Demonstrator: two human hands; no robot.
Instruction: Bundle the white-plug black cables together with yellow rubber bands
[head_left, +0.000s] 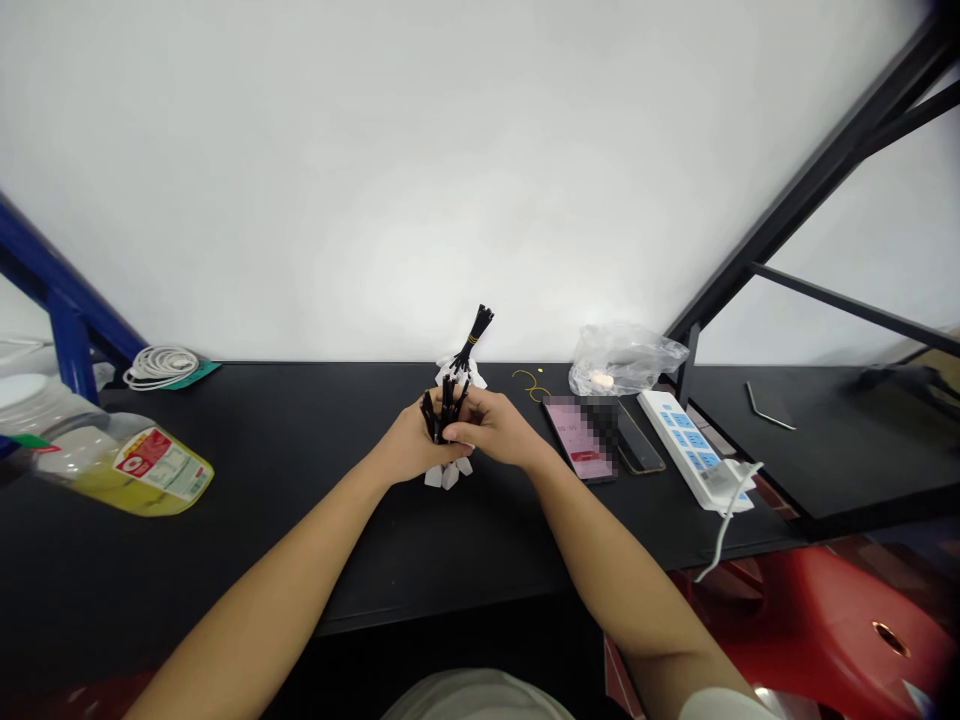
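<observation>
Between my two hands stands a bunch of thin black strips [451, 398], with white tag-like pieces [448, 474] showing below. My left hand [412, 440] is closed around the bunch from the left. From the right, my right hand [495, 428] pinches the same strips, its thumb across their front. Just behind rests a second bunch of black strips [466, 350], bound with a yellow band [473, 338], with white pieces at its lower end. My fingers hide the middle of the held bunch.
On the black table [300, 480], loose yellow bands [531, 384], a plastic bag [622, 358], two phones [581, 440] and a white power strip [694, 455] lie to the right. At left are a coiled white cable [161, 367] and a jug of yellow liquid [142, 470]. A red stool [825, 630] stands lower right.
</observation>
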